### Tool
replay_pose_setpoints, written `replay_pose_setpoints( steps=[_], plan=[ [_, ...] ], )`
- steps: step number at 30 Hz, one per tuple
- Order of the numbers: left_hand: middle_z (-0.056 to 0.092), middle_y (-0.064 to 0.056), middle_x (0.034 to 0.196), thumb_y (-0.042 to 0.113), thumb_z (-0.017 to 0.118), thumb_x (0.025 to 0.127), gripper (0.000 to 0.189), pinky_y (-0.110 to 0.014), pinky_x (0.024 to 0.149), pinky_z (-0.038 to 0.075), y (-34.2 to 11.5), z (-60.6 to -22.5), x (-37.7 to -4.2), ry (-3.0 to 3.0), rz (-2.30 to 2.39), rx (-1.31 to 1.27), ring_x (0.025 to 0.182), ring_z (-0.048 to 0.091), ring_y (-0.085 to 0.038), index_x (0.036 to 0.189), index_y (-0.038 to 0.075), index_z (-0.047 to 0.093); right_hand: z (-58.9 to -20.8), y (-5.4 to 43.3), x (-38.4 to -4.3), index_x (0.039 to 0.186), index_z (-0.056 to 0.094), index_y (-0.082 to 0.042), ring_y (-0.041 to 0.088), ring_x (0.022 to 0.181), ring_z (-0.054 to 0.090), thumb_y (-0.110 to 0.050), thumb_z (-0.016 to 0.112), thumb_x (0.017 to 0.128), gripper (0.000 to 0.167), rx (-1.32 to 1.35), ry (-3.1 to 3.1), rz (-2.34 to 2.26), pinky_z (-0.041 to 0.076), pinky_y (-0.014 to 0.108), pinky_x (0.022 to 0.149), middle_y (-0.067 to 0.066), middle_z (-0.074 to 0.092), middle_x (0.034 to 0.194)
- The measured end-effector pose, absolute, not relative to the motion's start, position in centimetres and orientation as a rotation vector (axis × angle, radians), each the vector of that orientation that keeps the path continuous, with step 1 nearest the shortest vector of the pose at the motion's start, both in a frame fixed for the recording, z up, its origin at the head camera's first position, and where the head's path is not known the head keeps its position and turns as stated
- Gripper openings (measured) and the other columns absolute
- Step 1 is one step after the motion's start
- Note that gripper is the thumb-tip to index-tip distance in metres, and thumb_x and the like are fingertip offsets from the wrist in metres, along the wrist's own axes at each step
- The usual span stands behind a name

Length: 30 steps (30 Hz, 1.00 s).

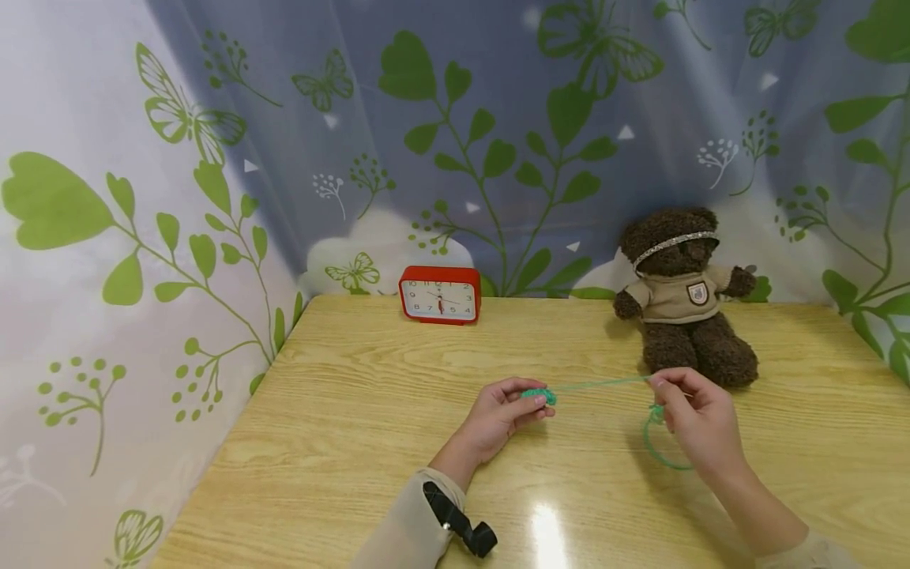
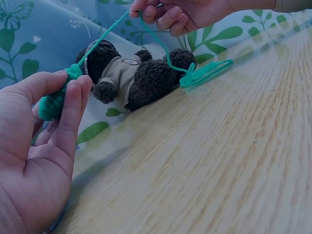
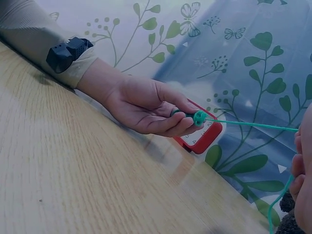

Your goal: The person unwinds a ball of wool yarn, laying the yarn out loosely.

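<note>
A small bundle of green yarn [image 1: 539,396] is pinched between the thumb and fingers of my left hand [image 1: 494,419]. From it a taut strand [image 1: 604,385] runs right to my right hand [image 1: 705,427], which pinches it between thumb and fingertips. Past those fingertips, the yarn drops to a loose looped tail [image 2: 202,75], seen in the left wrist view. Both hands are held above the wooden table, apart from each other. In the right wrist view the bundle's end [image 3: 199,117] sticks out from the left fingertips, and the right hand shows only at the edge.
A red alarm clock [image 1: 440,295] stands at the table's back edge. Just beyond my right hand, a dark brown teddy bear [image 1: 682,296] in a beige shirt sits against the patterned curtain [image 1: 483,197]. The wooden table [image 1: 341,442] extends beneath both hands.
</note>
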<state>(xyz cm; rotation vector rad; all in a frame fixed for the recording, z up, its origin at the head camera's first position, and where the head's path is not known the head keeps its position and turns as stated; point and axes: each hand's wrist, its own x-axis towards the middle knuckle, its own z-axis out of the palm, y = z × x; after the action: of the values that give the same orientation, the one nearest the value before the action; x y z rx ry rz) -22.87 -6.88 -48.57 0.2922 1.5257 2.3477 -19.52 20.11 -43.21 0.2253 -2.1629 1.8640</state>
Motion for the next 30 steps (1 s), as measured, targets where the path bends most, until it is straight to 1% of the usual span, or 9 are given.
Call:
replay_pose_setpoints(
  steps=[3, 9, 13, 17, 23, 26, 30],
  plan=[
    [0.073, 0.001, 0.091, -0.005, 0.06, 0.096, 0.034, -0.019, 0.082, 0.061, -6.9, -48.5, -22.9, 1.53, 2.347, 0.287, 0.084, 0.074, -0.01, 0.127, -0.016, 0.054, -43.0, 20.3, -19.5, 0.092, 0.067, -0.004, 0.009, 0.046, 0.04, -0.011, 0.056, 0.102, 0.017, 0.208, -2.159, 1.852, 0.03, 0.034, 0.037, -0.007, 0.056, 0.067],
    [0.073, 0.001, 0.091, -0.005, 0.06, 0.095, 0.035, -0.02, 0.083, 0.061, -6.9, -48.3, -22.9, 1.547, 2.34, 0.275, 0.083, 0.073, -0.009, 0.127, -0.017, 0.053, -42.5, 20.6, -19.7, 0.09, 0.068, -0.003, 0.011, 0.046, 0.037, -0.008, 0.057, 0.101, 0.017, 0.2, -2.067, 1.91, 0.026, 0.034, 0.039, -0.005, 0.056, 0.068],
    [0.073, 0.001, 0.092, -0.005, 0.059, 0.096, 0.036, -0.02, 0.085, 0.06, -6.9, -48.3, -22.9, 1.536, 2.341, 0.268, 0.084, 0.073, -0.009, 0.129, -0.017, 0.052, -42.3, 20.9, -19.8, 0.089, 0.069, -0.006, 0.01, 0.048, 0.039, -0.005, 0.057, 0.1, 0.016, 0.217, -2.007, 1.962, 0.028, 0.032, 0.04, -0.004, 0.057, 0.069],
    [0.073, 0.002, 0.093, -0.004, 0.059, 0.097, 0.036, -0.018, 0.084, 0.06, -6.9, -48.4, -22.9, 1.503, 2.37, 0.27, 0.085, 0.073, -0.008, 0.13, -0.015, 0.052, -42.3, 21.2, -19.8, 0.091, 0.068, -0.008, 0.01, 0.049, 0.041, -0.007, 0.056, 0.101, 0.015, 0.176, -2.01, 1.949, 0.031, 0.03, 0.042, -0.004, 0.057, 0.07],
    [0.073, 0.003, 0.092, -0.005, 0.059, 0.096, 0.037, -0.018, 0.083, 0.06, -6.9, -48.3, -22.8, 1.495, 2.391, 0.264, 0.084, 0.073, -0.009, 0.13, -0.017, 0.05, -42.1, 21.6, -19.9, 0.093, 0.065, -0.004, 0.01, 0.05, 0.042, -0.011, 0.055, 0.102, 0.015, 0.057, -1.968, 1.96, 0.033, 0.028, 0.043, -0.005, 0.056, 0.071],
    [0.073, 0.002, 0.092, -0.005, 0.061, 0.095, 0.032, -0.019, 0.083, 0.06, -6.9, -48.4, -22.8, 1.508, 2.386, 0.256, 0.083, 0.073, -0.009, 0.126, -0.013, 0.056, -41.9, 21.8, -20.0, 0.093, 0.065, -0.005, 0.009, 0.052, 0.043, -0.011, 0.055, 0.102, 0.015, -0.02, -1.939, 1.985, 0.034, 0.024, 0.043, -0.005, 0.057, 0.071],
    [0.073, 0.001, 0.092, -0.005, 0.061, 0.095, 0.021, -0.019, 0.083, 0.061, -6.9, -48.5, -22.9, 1.514, 2.388, 0.246, 0.083, 0.074, -0.009, 0.115, 0.0, 0.066, -41.5, 22.0, -20.2, 0.093, 0.064, -0.006, 0.008, 0.055, 0.045, -0.011, 0.055, 0.102, 0.014, -0.182, -1.851, 2.032, 0.037, 0.019, 0.045, -0.004, 0.057, 0.072]
  ],
)
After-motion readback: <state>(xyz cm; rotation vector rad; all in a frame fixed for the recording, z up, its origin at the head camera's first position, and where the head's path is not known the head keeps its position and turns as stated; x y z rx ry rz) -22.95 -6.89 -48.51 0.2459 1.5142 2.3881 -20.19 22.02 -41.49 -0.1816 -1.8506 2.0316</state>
